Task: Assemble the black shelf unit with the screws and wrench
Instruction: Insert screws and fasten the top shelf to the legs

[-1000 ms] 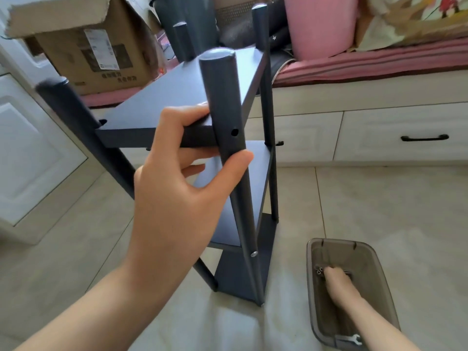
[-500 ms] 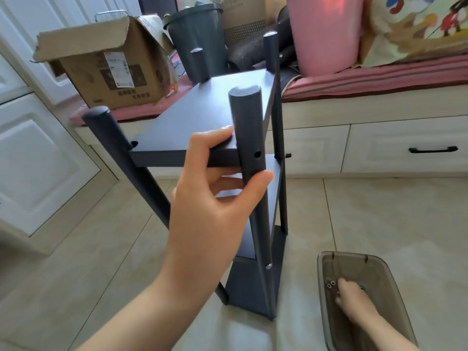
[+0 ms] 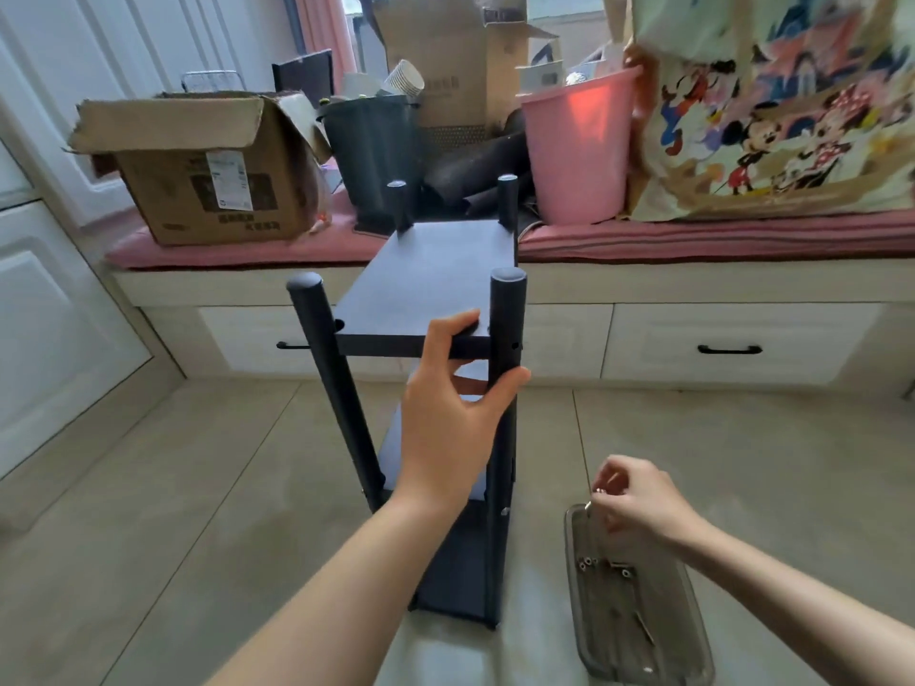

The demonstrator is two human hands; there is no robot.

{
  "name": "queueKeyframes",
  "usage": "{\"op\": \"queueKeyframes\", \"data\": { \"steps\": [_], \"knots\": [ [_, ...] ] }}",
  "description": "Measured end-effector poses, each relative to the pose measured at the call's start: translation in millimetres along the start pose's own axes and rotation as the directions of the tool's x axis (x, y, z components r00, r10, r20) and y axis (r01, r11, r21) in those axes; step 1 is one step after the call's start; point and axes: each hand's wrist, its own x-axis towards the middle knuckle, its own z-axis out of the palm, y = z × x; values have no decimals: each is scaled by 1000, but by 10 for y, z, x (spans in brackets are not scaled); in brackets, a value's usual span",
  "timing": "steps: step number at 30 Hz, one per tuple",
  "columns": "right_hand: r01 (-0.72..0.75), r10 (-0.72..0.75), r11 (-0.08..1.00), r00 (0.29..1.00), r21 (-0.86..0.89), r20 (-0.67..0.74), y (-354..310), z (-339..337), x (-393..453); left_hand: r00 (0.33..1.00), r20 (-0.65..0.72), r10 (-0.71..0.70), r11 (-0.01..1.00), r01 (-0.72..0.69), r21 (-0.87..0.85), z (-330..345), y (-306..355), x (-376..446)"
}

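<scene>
- The black three-tier shelf unit with round posts (image 3: pixel 435 284) stands upright on the beige tiled floor (image 3: pixel 173 487), just in front of a white drawer base under a pink-cushioned window seat (image 3: pixel 693 240).
- The left hand (image 3: pixel 448 418) grips the unit at its near right corner: the thumb lies across the near right post (image 3: pixel 506 329) just below a screw hole, while the fingers (image 3: pixel 453 329) curl over the front edge of the top board.
- The right hand (image 3: pixel 638 497) hovers above the far end of a translucent grey plastic tray (image 3: pixel 693 651), its fingertips pinched together on a small silver screw (image 3: pixel 596 492).
- The tray lies on the floor just right of the shelf's foot; more small silver screws (image 3: pixel 604 566) lie loose inside it.
- On the window seat sit a brown cardboard box (image 3: pixel 208 180), a dark grey bin (image 3: pixel 371 151), a pink plastic bucket (image 3: pixel 574 151) and a cartoon-print bag (image 3: pixel 772 106).
</scene>
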Motion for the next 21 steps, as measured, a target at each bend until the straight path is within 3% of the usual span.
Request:
{"op": "queueKeyframes", "data": {
  "steps": [4,8,11,17,21],
  "knots": [
    [-33,21,884,999,466,33,-729,-435,-381,997,56,-54,999,54,-1,-31,10,-4],
    [9,18,670,999,742,-28,-1470,-768,-693,992,71,-107,993,109,-33,-43,8,9],
    [130,-49,576,991,807,-124,-1847,-834,-881,989,58,-137,988,141,-69,-46,34,13],
    [248,-85,590,965,768,-246,-1938,-551,-1020,973,-55,-224,952,206,-226,-103,124,-52],
    [277,-118,627,958,728,-263,-1857,-441,-976,884,-236,-403,881,305,-362,-132,173,-80]
  ]
}}
